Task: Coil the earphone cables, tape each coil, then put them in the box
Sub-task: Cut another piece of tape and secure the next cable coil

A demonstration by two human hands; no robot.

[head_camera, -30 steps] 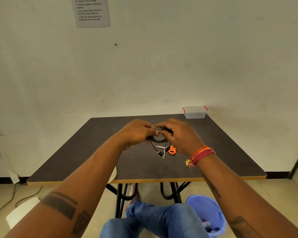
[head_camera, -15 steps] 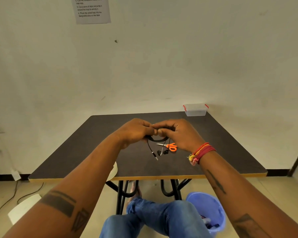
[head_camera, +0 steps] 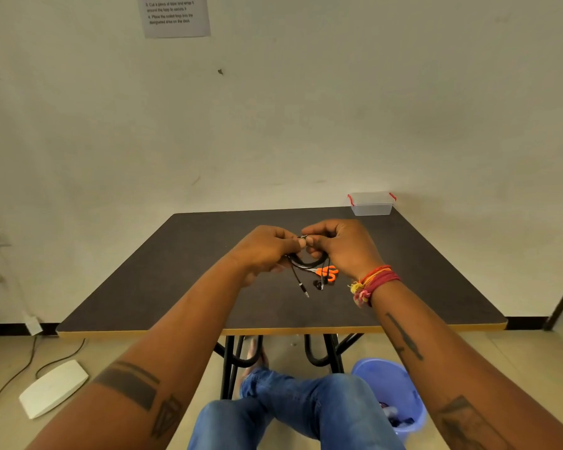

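Note:
A coil of black earphone cable (head_camera: 306, 263) hangs between my two hands above the middle of the dark table (head_camera: 176, 287). My left hand (head_camera: 267, 251) pinches the coil's top from the left, and my right hand (head_camera: 338, 248) pinches it from the right, fingertips touching. The jack plug (head_camera: 304, 289) and the earbuds (head_camera: 318, 284) dangle below the coil. Orange-handled scissors (head_camera: 328, 272) lie on the table just under my right hand. The clear box with red clips (head_camera: 371, 204) stands at the far right corner. No tape roll is visible.
A blue bucket (head_camera: 390, 394) with scraps stands on the floor under the table's right side. My knees in jeans (head_camera: 290, 414) sit below the near edge. A white pad (head_camera: 54, 388) and a cord lie on the floor at left.
Both hands have lifted the coil slightly off the table and drawn closer together at its top. The plug and earbuds now hang free below.

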